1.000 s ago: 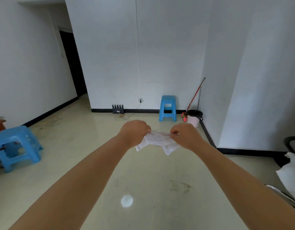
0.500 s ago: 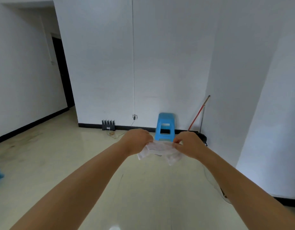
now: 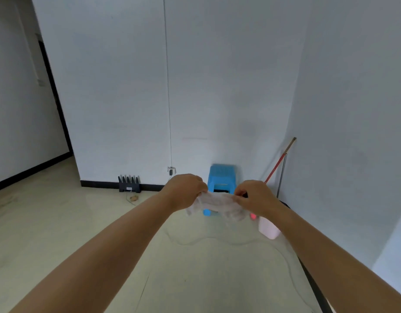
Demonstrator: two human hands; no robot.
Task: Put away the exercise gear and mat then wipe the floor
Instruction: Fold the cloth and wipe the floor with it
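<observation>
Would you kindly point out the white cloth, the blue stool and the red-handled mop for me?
white cloth [image 3: 217, 199], head view, on the stretch between the two hands.
blue stool [image 3: 221, 175], head view, on its seat's front.
red-handled mop [image 3: 276, 164], head view, on the red shaft.

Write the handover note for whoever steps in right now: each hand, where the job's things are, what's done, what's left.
Left hand: grips one end of the white cloth.
Right hand: pinches the other end; the cloth is stretched between both hands, held up above the floor.
Around: blue stool against the far wall, a red-handled stick leaning in the corner, a pink bucket below the right wrist.
Done: no exercise gear or mat in view, so I cannot confirm they are put away.
Left: bring the cloth down and wipe the floor; smudges show on the left side.
</observation>
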